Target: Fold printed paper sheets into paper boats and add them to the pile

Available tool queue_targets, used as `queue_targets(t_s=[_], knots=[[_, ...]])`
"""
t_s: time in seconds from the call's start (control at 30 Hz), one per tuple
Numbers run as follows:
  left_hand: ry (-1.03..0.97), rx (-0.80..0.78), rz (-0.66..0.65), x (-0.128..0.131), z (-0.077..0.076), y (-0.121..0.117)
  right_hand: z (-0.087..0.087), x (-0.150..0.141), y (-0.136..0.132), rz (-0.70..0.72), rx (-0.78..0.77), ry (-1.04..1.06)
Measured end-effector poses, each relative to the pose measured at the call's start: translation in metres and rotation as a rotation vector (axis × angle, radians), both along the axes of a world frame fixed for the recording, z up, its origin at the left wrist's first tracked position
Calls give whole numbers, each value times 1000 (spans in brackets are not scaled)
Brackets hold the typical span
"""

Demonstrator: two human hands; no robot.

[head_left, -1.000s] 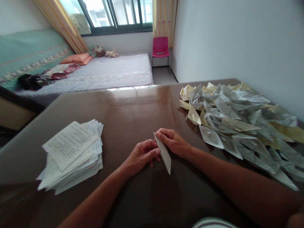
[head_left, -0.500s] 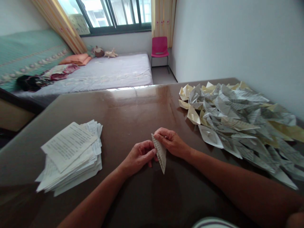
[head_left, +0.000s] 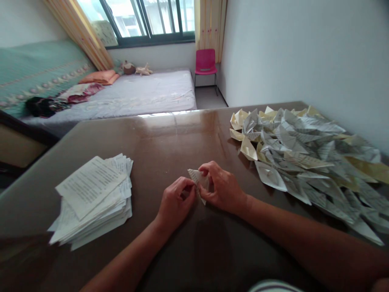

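A small folded piece of printed paper is held between my two hands above the brown table. My left hand pinches its left edge with thumb and fingertips. On the other side, my right hand grips the paper between thumb and bent fingers, covering part of it. One pointed corner sticks out at the upper left and another pokes out below. The exact folds between the fingertips are hidden.
A stack of printed sheets lies on the table to the left. Many folded paper boats are heaped at the right, by the wall. Beyond the table are a bed and a pink chair.
The folded paper has turned from a long, steep triangle to a shorter shape between the hands. My left fingers have closed into a pinch, and my right thumb has moved lower on the paper.
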State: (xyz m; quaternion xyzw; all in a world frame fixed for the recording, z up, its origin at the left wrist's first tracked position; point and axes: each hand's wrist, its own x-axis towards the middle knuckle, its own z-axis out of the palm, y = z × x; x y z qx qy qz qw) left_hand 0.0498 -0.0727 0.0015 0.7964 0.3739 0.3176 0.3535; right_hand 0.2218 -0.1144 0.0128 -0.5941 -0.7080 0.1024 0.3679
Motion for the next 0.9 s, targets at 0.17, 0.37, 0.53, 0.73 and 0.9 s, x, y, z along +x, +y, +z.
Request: queue_targets(t_s=[0.17, 0.37, 0.53, 0.73, 0.9], knots=[[-8, 85, -35, -2, 0, 2, 5, -2, -3, 23, -21, -43], [-30, 113, -16, -1, 0, 3, 1, 3, -2, 94, 23, -174], [109, 179, 18, 2, 1, -5, -3, 9, 2, 75, -38, -173], [312, 106, 94, 6, 4, -4, -11, 4, 3, 145, -47, -127], [251, 81, 103, 7, -1, 5, -12, 1, 2, 151, -84, -97]])
